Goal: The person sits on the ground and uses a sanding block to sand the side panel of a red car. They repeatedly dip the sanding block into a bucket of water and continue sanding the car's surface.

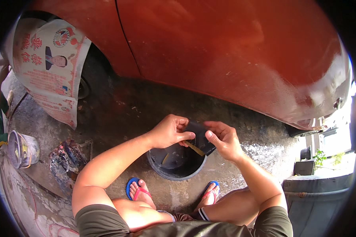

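Note:
A small dark sheet of sandpaper point(197, 129) is held between my two hands, above a round black basin point(177, 177). The thumb and fingers of my left hand point(171, 132) pinch its left side. My right hand point(226, 143) has its right side between thumb and fingers. A yellowish-brown strip point(194, 148) runs along the sheet's lower edge; I cannot tell if it is the paper's back or a separate piece. Inside the basin, a thin yellowish piece point(165, 158) shows against the dark interior.
A red car body point(233, 51) spans the far side, its wheel arch covered by a printed sheet point(47, 75). At left stand a stained white bucket point(27, 148) and a paint-spattered stool-like object point(67, 162). A large grey container point(318, 201) stands at right.

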Action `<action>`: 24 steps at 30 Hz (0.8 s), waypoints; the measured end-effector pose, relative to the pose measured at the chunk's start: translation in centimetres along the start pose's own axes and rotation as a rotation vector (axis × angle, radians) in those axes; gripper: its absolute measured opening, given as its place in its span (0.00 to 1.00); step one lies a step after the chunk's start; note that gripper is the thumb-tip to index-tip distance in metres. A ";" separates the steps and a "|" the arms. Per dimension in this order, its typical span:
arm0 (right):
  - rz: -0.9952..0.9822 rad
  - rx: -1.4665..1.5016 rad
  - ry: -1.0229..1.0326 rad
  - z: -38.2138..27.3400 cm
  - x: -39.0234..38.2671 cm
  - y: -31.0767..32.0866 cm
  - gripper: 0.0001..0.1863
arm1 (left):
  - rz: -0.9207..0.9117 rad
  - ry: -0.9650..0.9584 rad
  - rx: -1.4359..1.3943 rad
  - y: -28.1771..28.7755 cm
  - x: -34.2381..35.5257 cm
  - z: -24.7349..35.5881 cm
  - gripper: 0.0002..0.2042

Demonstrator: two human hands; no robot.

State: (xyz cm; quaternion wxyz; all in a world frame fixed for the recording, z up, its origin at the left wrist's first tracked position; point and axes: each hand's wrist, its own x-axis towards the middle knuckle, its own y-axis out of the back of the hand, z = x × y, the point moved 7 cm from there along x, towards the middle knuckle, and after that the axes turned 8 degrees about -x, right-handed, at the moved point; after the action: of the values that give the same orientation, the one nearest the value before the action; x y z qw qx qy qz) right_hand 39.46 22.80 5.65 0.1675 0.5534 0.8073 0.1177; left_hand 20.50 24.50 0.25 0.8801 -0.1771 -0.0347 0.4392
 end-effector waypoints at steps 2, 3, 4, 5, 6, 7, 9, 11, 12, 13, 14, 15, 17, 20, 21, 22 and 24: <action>-0.068 -0.038 -0.180 1.2 -0.3 0.2 0.20 | -0.006 0.007 0.038 -0.3 0.1 0.3 0.08; -0.051 -0.022 -0.193 1.2 -0.5 0.6 0.19 | -0.002 0.015 0.039 -0.4 0.1 0.5 0.08; -0.076 -0.086 -0.194 1.1 -0.6 0.8 0.18 | -0.033 0.005 0.029 -0.8 0.1 0.7 0.08; -0.061 -0.131 -0.161 0.8 -0.8 1.1 0.17 | -0.052 0.002 0.006 -1.2 0.1 0.9 0.09; -0.059 -0.164 -0.121 0.5 -0.9 1.4 0.16 | -0.082 0.009 -0.027 -1.7 0.0 0.9 0.09; -0.049 -0.177 -0.131 0.6 -1.1 1.6 0.15 | -0.094 0.040 -0.005 -1.9 0.1 0.7 0.11; 0.003 -0.210 -0.149 0.7 -1.5 2.2 0.15 | -0.081 0.051 0.027 -2.3 0.2 0.4 0.12; 0.025 -0.243 -0.134 0.7 -1.8 2.3 0.14 | -0.072 0.067 0.079 -2.4 0.5 0.1 0.13; 0.040 -0.287 -0.144 0.8 -2.0 2.2 0.14 | -0.072 0.049 0.097 -2.4 0.5 0.2 0.13; 0.066 -0.258 -0.021 -0.1 -2.2 2.1 0.18 | -0.089 0.040 0.039 -2.7 0.5 0.1 0.14; 0.089 -0.442 0.064 -0.8 -2.5 1.9 0.30 | -0.082 0.039 0.024 -2.7 0.4 -0.1 0.13; 0.082 -0.566 0.390 -2.8 -3.3 0.9 0.46 | -0.064 0.049 0.034 -2.6 0.4 -0.4 0.11; -0.016 -0.964 0.718 -3.7 -4.8 -1.9 0.57 | -0.047 0.064 0.037 -2.3 0.3 -1.2 0.09; -0.282 -1.061 0.790 -1.7 -4.7 -5.4 0.51 | -0.077 0.179 0.019 -1.8 0.1 -3.7 0.10; -0.270 -1.019 0.792 -1.2 -4.1 -6.2 0.44 | -0.075 0.236 0.029 -1.2 -0.2 -4.6 0.11; -0.318 -0.985 0.854 -0.6 -3.8 -7.4 0.37 | -0.065 0.316 0.050 -0.5 -0.4 -5.5 0.11; -0.316 -0.907 0.726 1.7 -1.6 -9.1 0.35 | 0.038 0.405 0.104 1.5 -1.1 -6.2 0.12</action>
State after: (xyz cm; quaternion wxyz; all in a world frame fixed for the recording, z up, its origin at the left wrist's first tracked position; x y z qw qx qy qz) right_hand 32.87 18.01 0.86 0.1158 0.2243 0.7548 0.6055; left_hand 19.99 22.69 -5.96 0.8686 -0.2170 0.1690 0.4122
